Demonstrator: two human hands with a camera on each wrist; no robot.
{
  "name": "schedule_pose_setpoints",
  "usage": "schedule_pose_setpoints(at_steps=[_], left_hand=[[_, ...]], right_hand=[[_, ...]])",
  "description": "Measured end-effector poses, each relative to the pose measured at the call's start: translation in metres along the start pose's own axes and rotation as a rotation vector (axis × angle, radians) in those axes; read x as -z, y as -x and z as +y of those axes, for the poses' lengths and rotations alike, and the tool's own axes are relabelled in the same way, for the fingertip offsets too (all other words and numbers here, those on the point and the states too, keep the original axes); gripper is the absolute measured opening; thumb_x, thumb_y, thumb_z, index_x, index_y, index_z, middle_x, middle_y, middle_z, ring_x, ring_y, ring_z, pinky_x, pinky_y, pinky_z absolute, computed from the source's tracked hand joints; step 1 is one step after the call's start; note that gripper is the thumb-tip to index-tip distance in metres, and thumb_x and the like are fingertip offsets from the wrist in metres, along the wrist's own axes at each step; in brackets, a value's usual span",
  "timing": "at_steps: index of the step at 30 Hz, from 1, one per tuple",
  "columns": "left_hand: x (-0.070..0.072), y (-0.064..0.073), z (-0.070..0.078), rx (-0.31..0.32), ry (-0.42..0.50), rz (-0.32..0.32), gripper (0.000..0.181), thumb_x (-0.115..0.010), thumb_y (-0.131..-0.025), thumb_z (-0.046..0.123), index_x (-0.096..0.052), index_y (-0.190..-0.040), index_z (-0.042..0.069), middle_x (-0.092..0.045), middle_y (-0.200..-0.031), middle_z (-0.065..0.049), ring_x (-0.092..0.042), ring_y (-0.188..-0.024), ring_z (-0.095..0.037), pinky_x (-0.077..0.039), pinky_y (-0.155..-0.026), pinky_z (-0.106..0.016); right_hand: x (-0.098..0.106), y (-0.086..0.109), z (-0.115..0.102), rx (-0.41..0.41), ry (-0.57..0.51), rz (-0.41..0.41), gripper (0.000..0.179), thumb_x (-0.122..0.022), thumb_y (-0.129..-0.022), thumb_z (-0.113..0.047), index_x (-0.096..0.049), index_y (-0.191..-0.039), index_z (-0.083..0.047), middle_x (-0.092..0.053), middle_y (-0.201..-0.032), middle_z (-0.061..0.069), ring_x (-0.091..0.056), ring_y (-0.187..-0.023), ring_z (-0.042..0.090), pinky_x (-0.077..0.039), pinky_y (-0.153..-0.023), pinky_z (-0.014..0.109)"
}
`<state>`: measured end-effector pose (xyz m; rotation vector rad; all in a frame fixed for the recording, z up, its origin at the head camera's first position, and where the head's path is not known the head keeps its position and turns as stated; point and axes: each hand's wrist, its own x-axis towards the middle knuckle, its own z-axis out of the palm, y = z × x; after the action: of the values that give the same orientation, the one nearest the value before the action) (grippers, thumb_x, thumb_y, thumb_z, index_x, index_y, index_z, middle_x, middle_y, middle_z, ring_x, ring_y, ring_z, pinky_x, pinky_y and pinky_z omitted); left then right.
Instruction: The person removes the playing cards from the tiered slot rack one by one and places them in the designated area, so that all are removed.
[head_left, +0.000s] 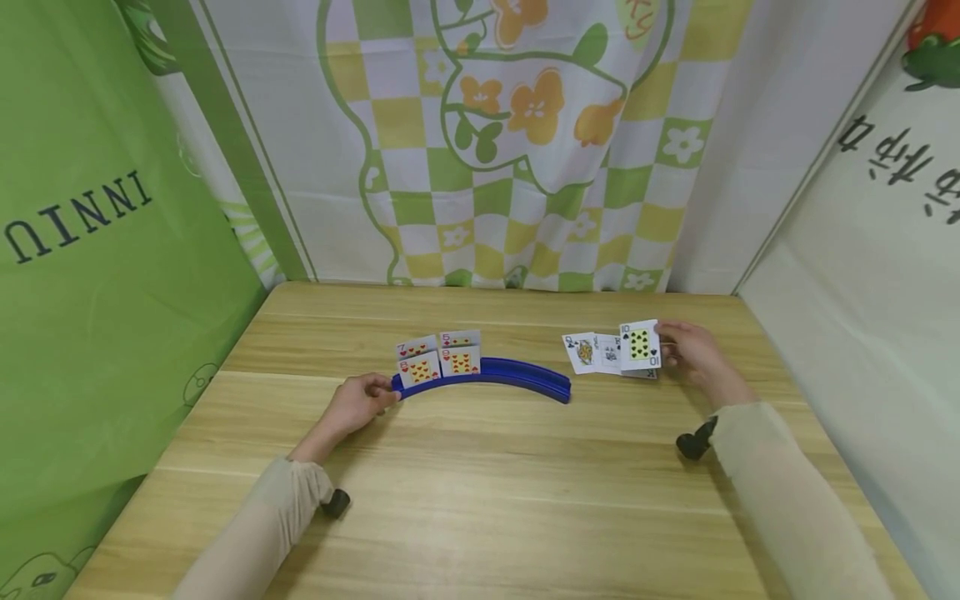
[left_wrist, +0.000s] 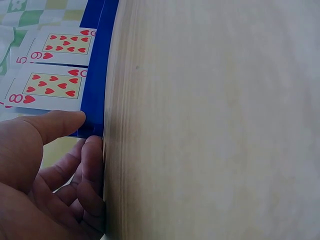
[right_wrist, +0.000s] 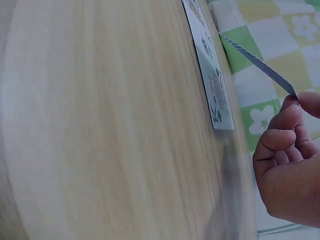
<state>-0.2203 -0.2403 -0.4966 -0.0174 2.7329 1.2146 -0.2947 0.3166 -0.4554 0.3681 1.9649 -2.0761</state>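
Observation:
My left hand (head_left: 355,407) pinches the left end of a curved blue card holder (head_left: 525,372), thumb on top in the left wrist view. Standing in the holder's left part are the eight of hearts (left_wrist: 55,87) and nine of hearts (left_wrist: 67,46), with a seven (head_left: 412,347) and a five (head_left: 457,338) behind them. Between thumb and fingers, my right hand (head_left: 693,354) holds up the ten of spades (head_left: 639,344); the right wrist view shows this card edge-on. Below it, several face cards (right_wrist: 215,85) lie overlapped on the table, partly hidden by the ten in the head view.
The wooden table (head_left: 465,500) reaches back to a checked, flower-printed curtain (head_left: 480,217). A green cloth (head_left: 112,292) hangs at the left, and a white one (head_left: 855,292) at the right. Small black devices (head_left: 696,442) sit at both wrists.

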Motion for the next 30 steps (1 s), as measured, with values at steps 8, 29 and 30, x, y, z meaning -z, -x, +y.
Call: schedule_pose_setpoints(at_steps=[8, 29, 30], left_hand=[[0.000, 0.001, 0.002, 0.010, 0.006, 0.000, 0.035, -0.073, -0.090, 0.025, -0.067, -0.116, 0.001, -0.073, -0.096, -0.012, -0.063, -0.071, -0.014, -0.051, -0.063, -0.027], [0.001, 0.002, 0.002, -0.002, 0.006, 0.004, 0.035, -0.072, -0.091, 0.025, -0.067, -0.116, 0.001, -0.072, -0.093, -0.010, -0.062, -0.069, -0.014, -0.050, -0.062, -0.027], [0.001, 0.002, 0.002, -0.003, 0.007, 0.003, 0.035, -0.072, -0.091, 0.024, -0.067, -0.116, 0.001, -0.072, -0.093, -0.010, -0.062, -0.070, -0.014, -0.050, -0.062, -0.027]], right_hand=[[0.007, 0.001, -0.001, -0.029, 0.027, 0.037, 0.016, -0.052, -0.103, -0.016, -0.052, -0.117, -0.010, -0.062, -0.078, -0.009, -0.051, -0.062, 0.000, -0.044, -0.052, 0.016], [0.023, -0.005, 0.010, -0.038, 0.380, 0.167, 0.050, -0.052, -0.102, -0.023, -0.044, -0.142, 0.007, -0.060, -0.070, -0.017, -0.052, -0.058, -0.003, -0.046, -0.053, 0.019], [0.024, -0.004, 0.010, -0.039, 0.384, 0.165, 0.050, -0.051, -0.103, -0.023, -0.044, -0.142, 0.007, -0.061, -0.070, -0.017, -0.051, -0.058, -0.002, -0.045, -0.053, 0.019]])
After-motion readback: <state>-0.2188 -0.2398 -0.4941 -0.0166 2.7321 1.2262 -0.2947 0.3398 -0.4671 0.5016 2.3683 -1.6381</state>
